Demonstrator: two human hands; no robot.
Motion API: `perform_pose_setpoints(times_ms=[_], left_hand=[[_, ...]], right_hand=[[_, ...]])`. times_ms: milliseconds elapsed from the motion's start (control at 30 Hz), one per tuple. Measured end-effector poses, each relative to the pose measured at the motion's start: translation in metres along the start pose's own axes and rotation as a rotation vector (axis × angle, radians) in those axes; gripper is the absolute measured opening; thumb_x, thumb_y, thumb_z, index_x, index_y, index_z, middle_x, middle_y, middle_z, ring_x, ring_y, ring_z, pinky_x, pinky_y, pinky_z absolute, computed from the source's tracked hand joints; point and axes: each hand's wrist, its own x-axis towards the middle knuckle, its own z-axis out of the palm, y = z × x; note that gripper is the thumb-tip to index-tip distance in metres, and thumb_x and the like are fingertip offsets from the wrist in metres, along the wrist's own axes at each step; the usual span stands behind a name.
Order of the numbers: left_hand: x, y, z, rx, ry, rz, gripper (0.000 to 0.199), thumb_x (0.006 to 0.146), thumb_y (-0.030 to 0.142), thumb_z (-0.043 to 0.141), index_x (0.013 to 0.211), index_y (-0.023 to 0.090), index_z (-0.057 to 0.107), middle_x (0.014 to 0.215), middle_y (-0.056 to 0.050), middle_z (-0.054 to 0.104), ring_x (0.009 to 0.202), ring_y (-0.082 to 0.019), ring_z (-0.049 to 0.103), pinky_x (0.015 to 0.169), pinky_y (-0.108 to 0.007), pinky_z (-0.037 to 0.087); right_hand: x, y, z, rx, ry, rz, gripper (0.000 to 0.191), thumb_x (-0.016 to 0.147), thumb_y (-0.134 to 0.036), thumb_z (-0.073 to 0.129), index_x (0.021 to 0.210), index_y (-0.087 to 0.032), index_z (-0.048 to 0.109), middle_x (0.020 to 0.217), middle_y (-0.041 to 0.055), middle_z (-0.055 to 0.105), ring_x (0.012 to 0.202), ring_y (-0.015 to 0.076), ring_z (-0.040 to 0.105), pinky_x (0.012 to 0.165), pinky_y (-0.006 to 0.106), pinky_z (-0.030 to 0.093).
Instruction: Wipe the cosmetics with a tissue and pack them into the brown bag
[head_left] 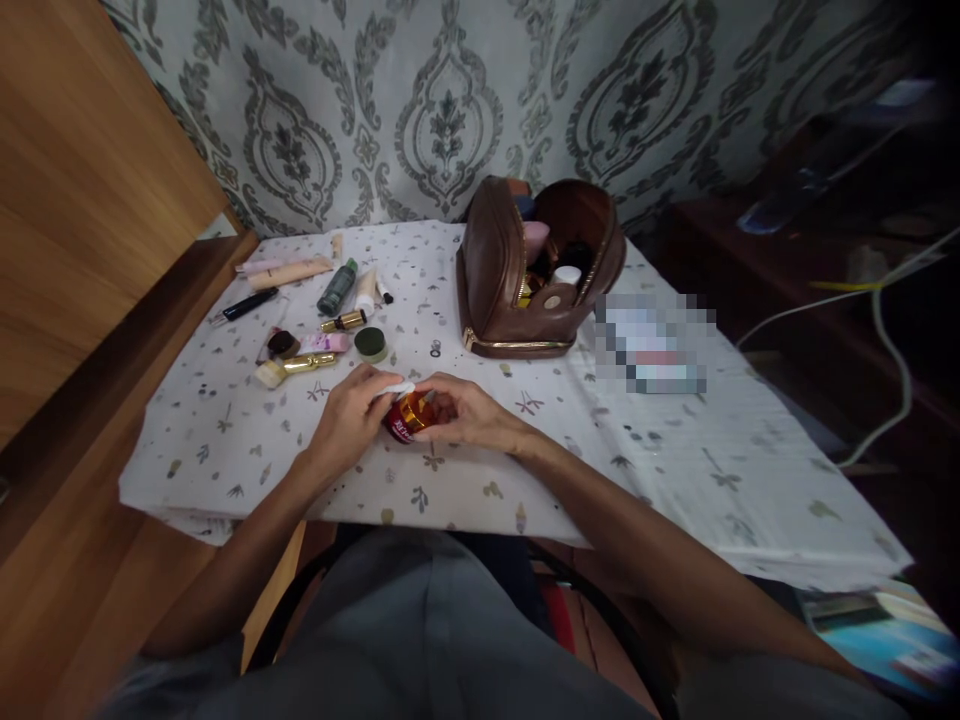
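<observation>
Close to the table's front edge, a dark red jar [401, 425] with a shiny gold band or lid is tilted between my hands. My right hand [466, 412] is closed round its right side, fingers and thumb curled on it. My left hand [351, 415] is closed at the jar's upper left, pinching a small flat white piece [405, 387] over the top; whether it is cloth or a pad cannot be told. Just beyond stands a low jar with a dark green lid [370, 345]. A gold-handled brush [292, 368] lies to the left.
An unzipped brown cosmetic bag [495, 270] with several items inside stands at the back. Tubes [291, 272], a green bottle [337, 287], a black pen-like item [250, 304] and a gold lipstick-like tube [343, 320] lie back left. A blurred-out packet [652, 345] lies right; a white cable [906, 385] hangs beyond.
</observation>
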Motion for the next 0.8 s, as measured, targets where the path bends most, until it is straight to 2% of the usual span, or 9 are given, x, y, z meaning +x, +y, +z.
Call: perform_pose_setpoints(times_ms=[100,200,333,500,633,800], left_hand=[[-0.002,0.003,0.002,0.01,0.016,0.008,0.026,0.092,0.015,0.051,0.107,0.02,0.071,0.096,-0.005,0.067,0.091,-0.019,0.063,0.083,-0.032,0.053],[-0.004,0.007,0.001,0.02,0.037,0.023,0.025,0.094,0.017,0.05,0.106,0.021,0.072,0.095,-0.005,0.066,0.09,-0.019,0.063,0.081,-0.032,0.053],[-0.012,0.013,-0.006,0.012,0.06,0.047,0.022,0.096,0.021,0.052,0.109,0.022,0.07,0.095,-0.005,0.066,0.089,-0.018,0.063,0.079,-0.031,0.053],[-0.03,0.021,-0.01,0.053,0.059,0.098,0.023,0.097,0.018,0.052,0.113,0.022,0.068,0.097,-0.005,0.064,0.089,-0.017,0.062,0.077,-0.028,0.052],[-0.033,0.019,-0.011,0.028,0.053,0.088,0.023,0.097,0.018,0.053,0.113,0.023,0.068,0.095,-0.004,0.064,0.087,-0.016,0.062,0.076,-0.028,0.052],[-0.018,0.007,-0.013,-0.03,0.035,0.025,0.019,0.095,0.021,0.056,0.108,0.021,0.071,0.094,-0.004,0.068,0.087,-0.018,0.063,0.078,-0.03,0.052]], right_hand=[[0.0,-0.004,0.003,-0.025,0.034,0.012,0.054,0.061,-0.038,0.089,0.106,-0.021,0.065,0.097,0.0007,0.062,0.075,0.012,0.058,0.065,0.027,0.052],[0.0,-0.008,0.005,-0.052,0.047,0.019,0.049,0.063,-0.039,0.087,0.102,-0.02,0.065,0.092,0.0004,0.062,0.073,0.0127,0.058,0.064,0.027,0.051],[0.001,-0.008,0.005,0.01,0.042,0.053,0.049,0.065,-0.04,0.085,0.103,-0.019,0.064,0.094,0.0025,0.065,0.076,0.014,0.06,0.07,0.03,0.053],[0.002,-0.006,0.004,0.13,0.051,0.068,0.049,0.065,-0.043,0.086,0.103,-0.019,0.066,0.098,0.004,0.067,0.082,0.0161,0.064,0.079,0.035,0.055],[0.002,-0.001,0.002,0.075,0.044,0.0,0.052,0.066,-0.039,0.087,0.111,-0.022,0.067,0.106,0.0037,0.062,0.086,0.0164,0.064,0.083,0.038,0.056],[0.001,0.004,-0.003,0.073,-0.044,-0.076,0.058,0.072,-0.036,0.084,0.125,-0.029,0.063,0.112,0.0031,0.056,0.097,0.0176,0.063,0.092,0.042,0.056]])
